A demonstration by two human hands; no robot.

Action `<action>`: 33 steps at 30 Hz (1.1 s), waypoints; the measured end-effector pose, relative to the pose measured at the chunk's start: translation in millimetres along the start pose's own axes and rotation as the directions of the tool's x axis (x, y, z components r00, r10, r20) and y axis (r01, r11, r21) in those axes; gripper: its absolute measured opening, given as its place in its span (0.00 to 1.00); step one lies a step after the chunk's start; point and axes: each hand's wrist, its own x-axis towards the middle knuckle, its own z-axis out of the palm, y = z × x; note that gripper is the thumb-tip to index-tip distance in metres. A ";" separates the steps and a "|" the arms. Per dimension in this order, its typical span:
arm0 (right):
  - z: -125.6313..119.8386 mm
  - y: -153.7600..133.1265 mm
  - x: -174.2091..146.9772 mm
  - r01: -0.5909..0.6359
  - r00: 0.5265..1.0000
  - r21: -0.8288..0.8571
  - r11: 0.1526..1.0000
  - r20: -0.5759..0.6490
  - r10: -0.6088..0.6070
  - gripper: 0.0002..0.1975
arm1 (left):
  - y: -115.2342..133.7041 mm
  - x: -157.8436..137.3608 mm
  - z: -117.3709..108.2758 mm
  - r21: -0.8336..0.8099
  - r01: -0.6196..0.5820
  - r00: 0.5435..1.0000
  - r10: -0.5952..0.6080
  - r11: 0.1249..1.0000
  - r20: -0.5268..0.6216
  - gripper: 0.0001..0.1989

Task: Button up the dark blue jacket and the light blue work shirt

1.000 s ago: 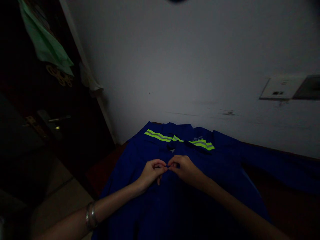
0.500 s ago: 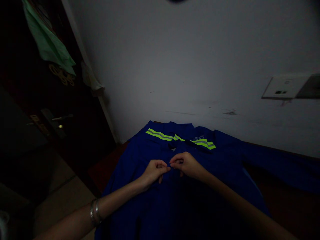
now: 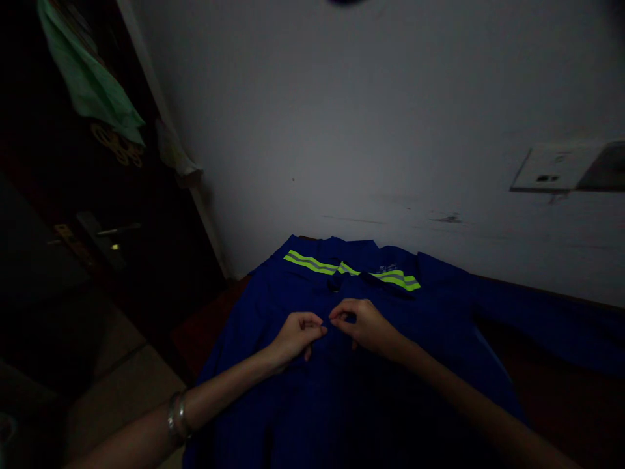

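Jacket point(image 3: 336, 384), blue, one: spread out beside the wall point(image 3: 351, 117), with a bright striped band point(image 3: 311, 262) near its far end. Left hand point(image 3: 293, 335), one: fingers curled, thumb close to the forefinger, above the jacket's middle; two bracelets point(image 3: 178, 417) at the wrist. Right hand point(image 3: 368, 326), one: thumb and forefinger tips brought together, just beside the left. Whether either pinches cloth, I cannot tell. Half a second ago the fingertips overlapped more; now a slight gap shows. Near part of jacket: lost in darkness; far-right sleeve cut off.
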 end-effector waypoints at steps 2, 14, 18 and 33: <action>0.5 -1.2 -1.2 0.047 0.999 -0.079 0.996 -0.024 -0.049 0.10 | 1.4 -0.5 0.2 0.007 0.004 1.000 -0.004 1.000 -0.004 0.14; 4.9 1.6 -3.6 0.237 0.964 -0.312 0.920 -0.044 -0.263 0.11 | 6.8 -1.0 3.4 0.023 -0.049 0.999 0.050 0.999 -0.018 0.13; 3.7 1.0 -3.6 0.260 0.961 -0.301 0.918 -0.015 -0.277 0.15 | 7.8 -1.2 4.7 0.097 -0.080 0.996 0.084 0.992 -0.039 0.12; -1.7 -5.9 -3.8 0.089 0.992 -0.114 0.989 -0.074 -0.097 0.09 | 14.4 -8.5 2.0 0.363 -0.354 0.932 0.357 0.862 0.060 0.11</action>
